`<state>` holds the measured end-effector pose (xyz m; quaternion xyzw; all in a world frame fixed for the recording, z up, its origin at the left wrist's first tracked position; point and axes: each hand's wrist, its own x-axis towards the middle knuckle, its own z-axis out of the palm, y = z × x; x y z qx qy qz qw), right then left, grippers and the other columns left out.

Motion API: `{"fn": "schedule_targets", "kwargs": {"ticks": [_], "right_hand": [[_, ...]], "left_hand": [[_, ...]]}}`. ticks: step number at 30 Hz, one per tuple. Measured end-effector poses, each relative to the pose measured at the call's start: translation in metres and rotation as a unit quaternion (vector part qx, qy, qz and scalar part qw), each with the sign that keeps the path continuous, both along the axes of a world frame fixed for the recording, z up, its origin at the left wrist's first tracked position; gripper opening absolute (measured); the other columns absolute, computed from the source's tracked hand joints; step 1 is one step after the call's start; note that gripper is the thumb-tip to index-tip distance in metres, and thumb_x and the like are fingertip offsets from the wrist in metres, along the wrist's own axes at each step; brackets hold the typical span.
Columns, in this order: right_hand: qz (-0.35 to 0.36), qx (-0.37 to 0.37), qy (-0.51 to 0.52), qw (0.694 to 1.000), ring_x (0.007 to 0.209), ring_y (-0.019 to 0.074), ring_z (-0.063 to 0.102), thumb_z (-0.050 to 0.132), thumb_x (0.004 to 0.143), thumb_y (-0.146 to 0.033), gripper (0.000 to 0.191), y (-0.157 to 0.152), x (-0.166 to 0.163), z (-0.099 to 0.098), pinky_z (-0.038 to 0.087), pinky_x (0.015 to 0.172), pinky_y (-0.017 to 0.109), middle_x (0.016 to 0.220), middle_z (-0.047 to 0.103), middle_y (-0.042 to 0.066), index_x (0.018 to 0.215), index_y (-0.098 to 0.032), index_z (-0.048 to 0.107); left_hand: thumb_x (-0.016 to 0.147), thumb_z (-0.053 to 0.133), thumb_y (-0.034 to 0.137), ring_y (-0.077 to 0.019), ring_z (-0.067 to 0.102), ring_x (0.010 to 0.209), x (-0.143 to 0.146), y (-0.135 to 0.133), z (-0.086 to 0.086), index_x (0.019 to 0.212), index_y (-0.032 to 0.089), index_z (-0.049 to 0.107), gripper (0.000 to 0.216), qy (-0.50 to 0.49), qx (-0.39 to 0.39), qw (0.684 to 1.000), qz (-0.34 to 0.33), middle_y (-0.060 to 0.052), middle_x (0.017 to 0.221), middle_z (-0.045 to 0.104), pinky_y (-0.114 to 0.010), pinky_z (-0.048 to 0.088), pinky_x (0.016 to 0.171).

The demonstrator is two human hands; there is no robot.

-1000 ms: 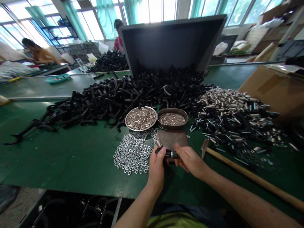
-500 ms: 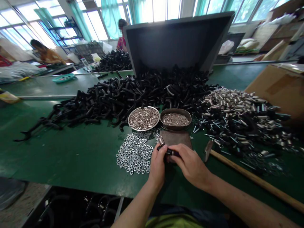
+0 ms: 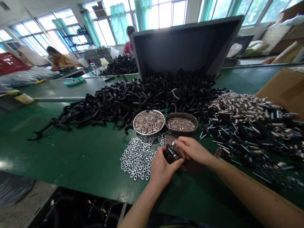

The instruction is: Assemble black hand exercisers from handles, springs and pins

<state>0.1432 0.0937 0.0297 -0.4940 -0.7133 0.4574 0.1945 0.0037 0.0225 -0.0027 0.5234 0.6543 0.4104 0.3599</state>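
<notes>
My left hand (image 3: pixel 161 169) is closed round a black plastic part (image 3: pixel 171 153), thumb along its near end. A small silver metal piece (image 3: pixel 173 144), seemingly a coil spring, stands at the part's far end. At that piece my right hand (image 3: pixel 193 150) has its fingers bent together; what they grip is partly hidden. Beneath the hands lies a flat brownish plate (image 3: pixel 196 168). Silver ring-shaped nuts (image 3: pixel 137 160) are heaped left of my left hand. Just beyond stand a round dish (image 3: pixel 134 126) of small metal pins and an oval tin (image 3: pixel 196 128) of tiny metal pieces.
A large heap of black hooked parts (image 3: pixel 123 98) spills from a tipped grey bin (image 3: pixel 185 44). Springs and bolts (image 3: pixel 242 110) pile up at right, beside a cardboard box (image 3: pixel 282 85). A hammer (image 3: pixel 218 152) lies partly behind my right forearm. Two people sit farther back.
My left hand has turned the black part, which now points differently. My right hand has moved from the part's right end up to the silver piece. The view has shifted slightly.
</notes>
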Motion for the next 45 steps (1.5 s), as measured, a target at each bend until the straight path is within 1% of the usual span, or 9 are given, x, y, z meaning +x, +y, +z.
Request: {"fn": "schedule_targets", "kwargs": {"ticks": [2,4,9,13,18,22,28,38,45], "right_hand": [[0.000,0.196,-0.086,0.977,0.060,0.0125,0.057,0.049,0.086,-0.029,0.020,0.034,-0.013,0.004,0.043,0.058,0.025,0.064,0.063,0.000,0.075,-0.018,0.061],[0.002,0.269,-0.111,0.957,0.082,0.0162,0.058,0.054,0.083,-0.020,0.013,0.065,-0.036,0.004,0.043,0.075,0.029,0.084,0.067,0.004,0.080,-0.019,0.066],[-0.002,0.304,-0.143,0.942,0.094,0.0247,0.050,0.057,0.078,-0.015,0.014,0.109,-0.086,-0.013,0.040,0.079,0.035,0.087,0.065,0.012,0.069,-0.017,0.068],[-0.011,0.304,-0.141,0.942,0.092,0.0254,0.051,0.057,0.078,-0.016,0.012,0.118,-0.095,-0.019,0.040,0.076,0.035,0.086,0.065,0.012,0.069,-0.016,0.065],[-0.053,0.278,-0.105,0.953,0.082,0.0193,0.056,0.048,0.087,-0.023,0.018,0.103,-0.079,-0.002,0.040,0.073,0.030,0.086,0.066,0.009,0.094,-0.014,0.062],[-0.014,0.228,-0.066,0.971,0.070,0.0129,0.059,0.053,0.084,-0.027,0.016,0.061,-0.035,0.007,0.042,0.066,0.024,0.076,0.067,0.001,0.081,-0.018,0.066],[0.059,0.192,-0.090,0.976,0.078,0.0143,0.060,0.052,0.082,-0.013,0.013,0.004,0.020,-0.013,0.043,0.072,0.026,0.082,0.066,0.003,0.083,-0.017,0.065],[0.124,0.293,-0.200,0.927,0.083,0.0205,0.055,0.059,0.078,-0.012,0.009,-0.021,0.002,-0.022,0.042,0.066,0.029,0.082,0.062,0.006,0.084,-0.017,0.058],[0.036,0.307,-0.240,0.920,0.089,0.0152,0.056,0.053,0.086,-0.018,0.010,0.001,0.041,-0.030,0.043,0.079,0.025,0.092,0.065,0.003,0.091,-0.019,0.062]], "left_hand": [[0.057,0.076,0.047,-0.0267,0.057,0.079,-0.003,0.002,0.001,0.096,0.021,0.055,0.052,0.100,0.025,0.994,-0.031,-0.007,0.086,0.061,-0.036,0.040,0.070],[0.057,0.077,0.042,-0.0300,0.055,0.087,-0.002,0.002,0.002,0.098,0.021,0.056,0.050,0.203,0.056,0.974,-0.085,-0.009,0.093,0.061,-0.040,0.041,0.074],[0.058,0.077,0.035,-0.0302,0.052,0.097,0.003,0.001,0.001,0.103,0.020,0.057,0.051,0.306,0.066,0.936,-0.163,-0.010,0.105,0.059,-0.044,0.042,0.083],[0.058,0.076,0.050,-0.0294,0.053,0.097,-0.001,0.002,-0.005,0.107,0.022,0.058,0.059,0.304,0.075,0.935,-0.168,-0.009,0.104,0.059,-0.044,0.043,0.083],[0.060,0.074,0.053,-0.0292,0.053,0.097,-0.003,0.006,-0.008,0.106,0.022,0.059,0.057,0.296,0.078,0.936,-0.171,-0.009,0.103,0.060,-0.044,0.042,0.083],[0.058,0.077,0.045,-0.0283,0.052,0.095,-0.001,0.008,-0.006,0.101,0.021,0.061,0.052,0.295,0.072,0.939,-0.164,-0.008,0.101,0.059,-0.041,0.043,0.081],[0.056,0.078,0.045,-0.0275,0.053,0.093,-0.003,0.010,-0.005,0.097,0.019,0.061,0.051,0.300,0.071,0.933,-0.185,-0.009,0.098,0.059,-0.040,0.043,0.080],[0.060,0.074,0.048,-0.0256,0.053,0.091,-0.003,0.010,-0.014,0.095,0.018,0.057,0.048,0.314,0.105,0.925,-0.187,-0.007,0.094,0.058,-0.040,0.043,0.080],[0.067,0.072,0.042,-0.0260,0.053,0.096,-0.004,0.005,-0.011,0.119,0.024,0.049,0.059,0.320,0.124,0.914,-0.217,-0.007,0.105,0.058,-0.040,0.041,0.083]]}}
